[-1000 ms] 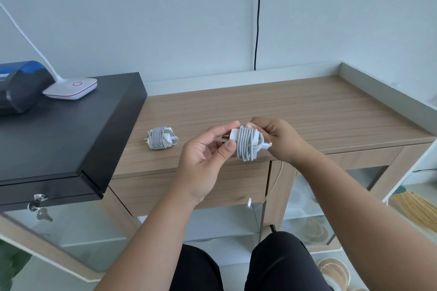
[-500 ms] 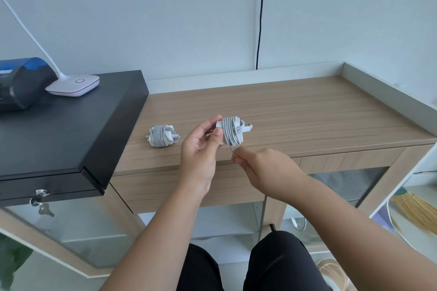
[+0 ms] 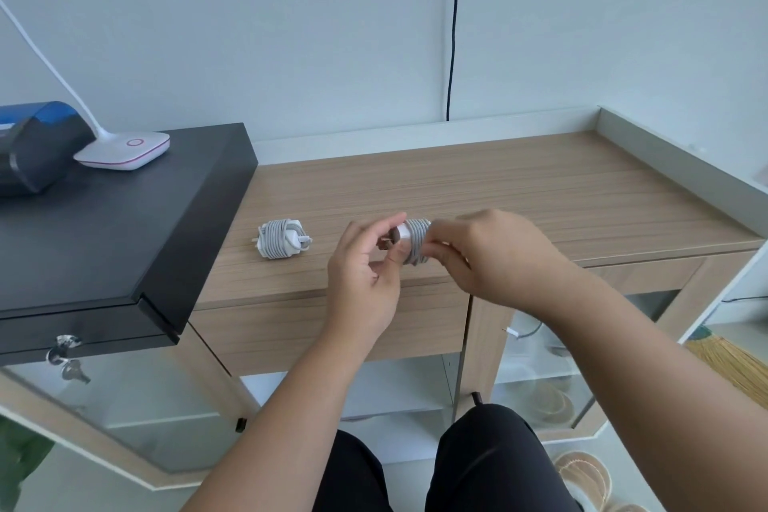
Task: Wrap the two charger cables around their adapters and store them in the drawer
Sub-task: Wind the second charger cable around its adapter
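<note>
White cable is wound in tight turns around the second adapter (image 3: 415, 241), which is held above the front part of the wooden desk (image 3: 498, 187). The adapter's plug end is pinched between thumb and fingers of the left hand (image 3: 365, 274); the right hand (image 3: 482, 254) is closed over the coil's other side, and the loose cable end seems to be pressed there, though the tip itself is hidden by the fingers. The first wrapped charger (image 3: 281, 239) lies finished on the desk, just left of the hands and apart from them.

For the step to be done well, tension should be kept on the last turn while the end is tucked under a neighbouring loop, so that the coil is not sprung loose when released. The adapter is best held steady by the left hand and the tucking done by the right.

Plenty of bare desk is left behind and to the right. The black cabinet (image 3: 124, 229) overhangs on the left, and the desk's front edge lies directly under the hands. The drawer front (image 3: 324, 324) below is shut and must be pulled toward the knees.
</note>
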Tool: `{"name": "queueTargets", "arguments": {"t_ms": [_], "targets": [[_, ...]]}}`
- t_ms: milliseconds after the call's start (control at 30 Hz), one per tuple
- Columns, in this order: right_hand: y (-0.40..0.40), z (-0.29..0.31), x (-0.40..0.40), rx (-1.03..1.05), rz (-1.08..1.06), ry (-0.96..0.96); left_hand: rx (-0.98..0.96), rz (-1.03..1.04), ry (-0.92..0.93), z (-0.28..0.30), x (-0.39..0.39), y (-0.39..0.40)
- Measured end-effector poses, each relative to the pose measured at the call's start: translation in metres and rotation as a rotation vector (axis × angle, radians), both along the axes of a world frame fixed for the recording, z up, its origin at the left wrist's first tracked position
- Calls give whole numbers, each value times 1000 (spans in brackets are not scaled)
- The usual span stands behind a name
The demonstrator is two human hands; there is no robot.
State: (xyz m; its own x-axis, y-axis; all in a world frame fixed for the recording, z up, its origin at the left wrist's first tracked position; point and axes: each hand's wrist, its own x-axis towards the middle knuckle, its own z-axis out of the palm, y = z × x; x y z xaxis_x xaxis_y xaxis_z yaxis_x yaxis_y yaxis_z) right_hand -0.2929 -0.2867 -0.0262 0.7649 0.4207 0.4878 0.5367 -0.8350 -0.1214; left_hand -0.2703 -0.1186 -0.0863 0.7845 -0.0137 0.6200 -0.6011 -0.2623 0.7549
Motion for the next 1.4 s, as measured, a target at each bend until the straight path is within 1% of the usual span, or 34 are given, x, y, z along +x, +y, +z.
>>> {"name": "queueTargets", "arguments": {"t_ms": [67,133,167,233,300,367,467,500,533,600,667,733,800,867,900,1000,1067,1233,1400], "targets": [[-3,0,5,38,23,-154,89,-12,-58,3,-1,2],[-4,-5,10,87,26,-233,118,-42,-75,6,2,7],[-4,-10,13,144,42,-214,122,-59,-78,8,4,9],[-1,-18,14,342,103,-79,137,-81,-90,11,5,12],[3,-23,13,513,110,21,126,-82,-82,12,4,13],[8,-27,12,639,63,66,-4,-70,7,8,2,10],[20,-34,9,869,-21,146,-293,-74,223,5,-1,0],[24,-35,9,925,-52,176,-350,-74,268,3,-2,-2],[27,-37,8,978,-80,210,-378,-70,274,1,-3,-5],[32,-39,7,1126,-115,316,-358,-44,192,-4,-7,-5],[34,-38,6,1301,-105,444,-230,-32,17,-13,-8,-1],[35,-36,5,1430,-72,554,-84,-49,-88,-20,-7,4],[35,-36,3,1437,-73,602,-22,-43,-102,-21,-6,8],[33,-37,2,1372,-90,575,-21,-33,-87,-19,-4,13],[31,-38,2,1349,-91,552,-50,-52,-50,-20,-2,15],[30,-38,1,1357,-73,507,-263,-183,166,-19,0,15],[31,-38,-1,1375,-58,488,-344,-214,220,-18,0,14],[37,-38,-3,1425,-38,439,-377,-230,212,-14,-1,13],[39,-39,-4,1436,-21,445,-372,-225,183,-14,0,12]]}}
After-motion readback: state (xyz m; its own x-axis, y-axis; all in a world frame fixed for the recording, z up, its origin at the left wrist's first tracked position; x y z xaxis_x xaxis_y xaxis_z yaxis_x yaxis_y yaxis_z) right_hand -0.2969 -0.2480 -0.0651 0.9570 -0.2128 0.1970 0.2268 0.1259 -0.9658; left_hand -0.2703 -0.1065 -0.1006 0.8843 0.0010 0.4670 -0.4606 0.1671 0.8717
